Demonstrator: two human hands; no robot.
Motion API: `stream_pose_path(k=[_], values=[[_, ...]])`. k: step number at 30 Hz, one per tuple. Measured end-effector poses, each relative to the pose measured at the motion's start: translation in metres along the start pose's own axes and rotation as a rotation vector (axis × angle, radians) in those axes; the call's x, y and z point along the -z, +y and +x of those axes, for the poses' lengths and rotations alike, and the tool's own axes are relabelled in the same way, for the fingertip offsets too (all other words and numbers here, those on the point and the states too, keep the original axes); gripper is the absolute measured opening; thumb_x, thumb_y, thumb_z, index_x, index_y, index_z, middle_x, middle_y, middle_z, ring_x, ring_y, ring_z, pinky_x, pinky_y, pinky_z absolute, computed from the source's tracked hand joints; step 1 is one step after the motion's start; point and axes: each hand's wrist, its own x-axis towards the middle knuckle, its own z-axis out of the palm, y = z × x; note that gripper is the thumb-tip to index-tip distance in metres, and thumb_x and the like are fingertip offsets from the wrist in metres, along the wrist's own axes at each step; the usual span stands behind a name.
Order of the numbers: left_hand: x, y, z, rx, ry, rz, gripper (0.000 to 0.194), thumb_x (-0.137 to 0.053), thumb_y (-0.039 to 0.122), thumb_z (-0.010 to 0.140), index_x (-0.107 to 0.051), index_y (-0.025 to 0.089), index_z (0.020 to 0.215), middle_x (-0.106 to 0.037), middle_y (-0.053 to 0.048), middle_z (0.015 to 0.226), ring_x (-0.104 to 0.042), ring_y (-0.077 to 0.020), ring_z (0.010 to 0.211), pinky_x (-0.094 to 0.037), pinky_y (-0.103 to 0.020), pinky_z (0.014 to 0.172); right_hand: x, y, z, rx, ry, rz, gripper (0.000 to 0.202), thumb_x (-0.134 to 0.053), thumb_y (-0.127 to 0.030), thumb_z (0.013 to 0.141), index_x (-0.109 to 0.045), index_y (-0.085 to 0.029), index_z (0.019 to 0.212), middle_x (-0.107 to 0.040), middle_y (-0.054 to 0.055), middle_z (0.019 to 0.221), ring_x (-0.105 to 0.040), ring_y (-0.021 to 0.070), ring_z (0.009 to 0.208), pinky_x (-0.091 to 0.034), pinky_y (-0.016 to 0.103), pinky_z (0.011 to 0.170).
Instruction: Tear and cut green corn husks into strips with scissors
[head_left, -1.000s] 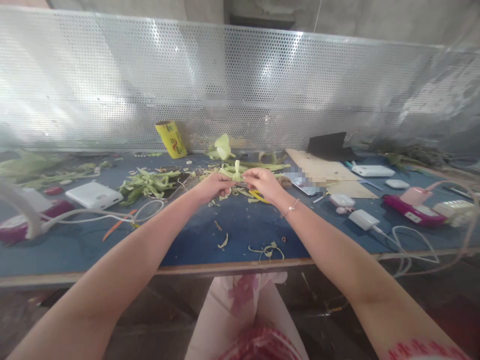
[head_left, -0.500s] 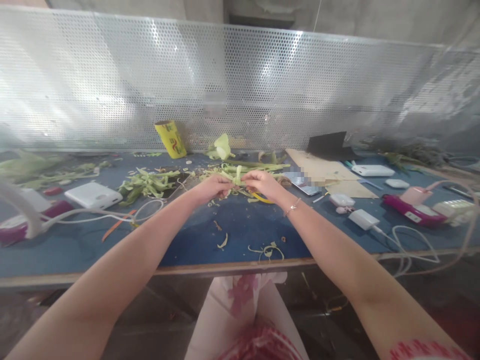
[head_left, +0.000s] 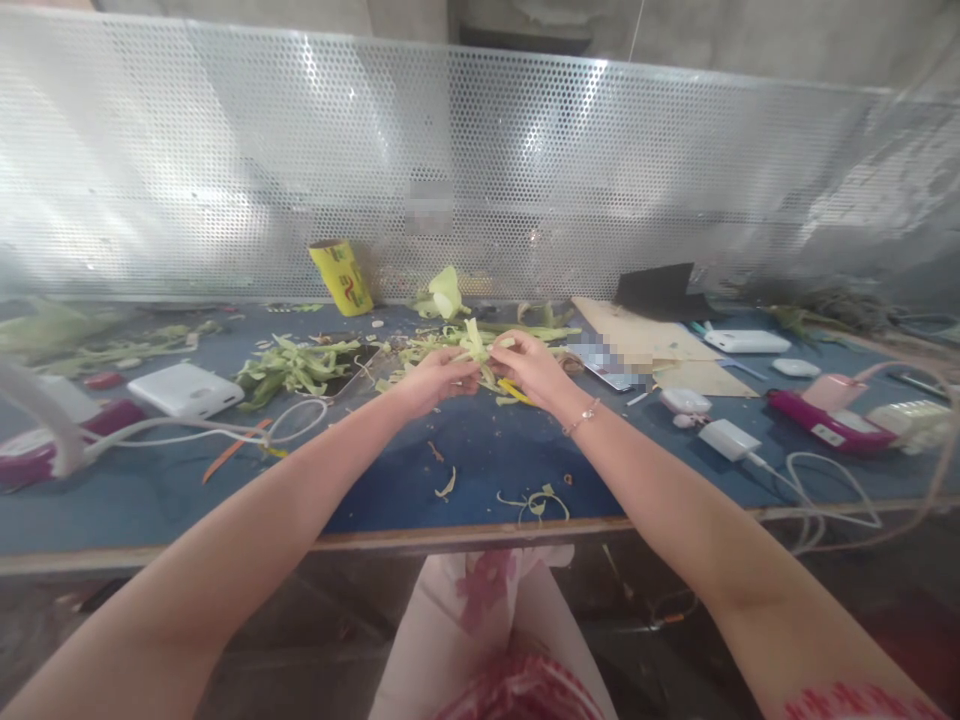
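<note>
Between my two hands is a small piece of folded pale green leaf strips [head_left: 474, 345], with strip ends poking upward. My left hand [head_left: 442, 380] pinches it from the left with the fingers closed. From the right, my right hand [head_left: 529, 368] grips it between thumb and fingers; a thin bracelet [head_left: 583, 418] circles that wrist. Loose green strips and stalks [head_left: 517, 330] lie just behind and beneath the hands. A pile of similar pale green leafy pieces [head_left: 292, 370] rests left of my left hand, partly over a dark phone [head_left: 352, 372]. The fingertips partly hide the held piece.
A yellow cardboard tube [head_left: 343, 280] leans near a perforated metal screen [head_left: 480, 170]. White power banks [head_left: 186, 390], a charger [head_left: 729, 440] and cables lie on the blue tabletop [head_left: 390, 490]. At right are a phone [head_left: 607, 365], brown cardboard [head_left: 645, 335] and a purple power strip [head_left: 829, 420].
The held leaf piece has turned between my fingers, and its ends now spread up and right. My left hand has shifted slightly right, and its fingers have moved along the piece.
</note>
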Motion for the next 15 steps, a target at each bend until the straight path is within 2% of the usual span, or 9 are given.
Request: stream_pose_path(k=[2, 5, 11, 15], values=[[-0.0032, -0.0028, 0.0005, 0.019, -0.001, -0.074, 0.023, -0.073, 0.024, 0.062, -0.061, 0.013, 0.079, -0.061, -0.001, 0.069, -0.059, -0.0103, 0.064, -0.049, -0.028, 0.070, -0.0009, 0.0002, -0.0005, 0.008, 0.026, 0.047, 0.031, -0.076, -0.032, 0.057, -0.050, -0.019, 0.068, -0.056, -0.003, 0.070, -0.058, 0.0097, 0.068, -0.050, 0.028, 0.073], [-0.0072, -0.0067, 0.0019, 0.033, 0.029, -0.079, 0.023, -0.074, 0.024, 0.063, -0.060, 0.012, 0.077, -0.058, 0.000, 0.067, -0.057, -0.0081, 0.063, -0.049, -0.028, 0.073, -0.0020, 0.0020, -0.0006, 0.022, 0.020, 0.066, 0.031, -0.075, -0.030, 0.057, -0.047, -0.019, 0.065, -0.054, -0.003, 0.067, -0.057, 0.0096, 0.068, -0.050, 0.029, 0.075], [-0.0094, -0.0074, 0.0024, -0.030, 0.125, 0.099, 0.024, -0.072, 0.029, 0.064, -0.054, 0.013, 0.068, -0.053, 0.003, 0.064, -0.050, -0.0056, 0.057, -0.046, -0.023, 0.061, -0.0004, 0.0058, 0.0018, -0.067, -0.012, -0.027, 0.033, -0.073, -0.034, 0.057, -0.046, -0.018, 0.068, -0.051, -0.004, 0.067, -0.052, 0.0088, 0.064, -0.045, 0.025, 0.062], [-0.0099, -0.0055, 0.0006, -0.046, 0.067, 0.230, 0.026, -0.068, 0.032, 0.067, -0.050, 0.014, 0.063, -0.047, 0.005, 0.057, -0.046, -0.0050, 0.051, -0.046, -0.022, 0.057, 0.0021, 0.0085, 0.0027, -0.052, 0.025, -0.124, 0.038, -0.069, -0.044, 0.062, -0.042, -0.019, 0.069, -0.046, -0.005, 0.065, -0.047, 0.0082, 0.060, -0.039, 0.023, 0.056]])
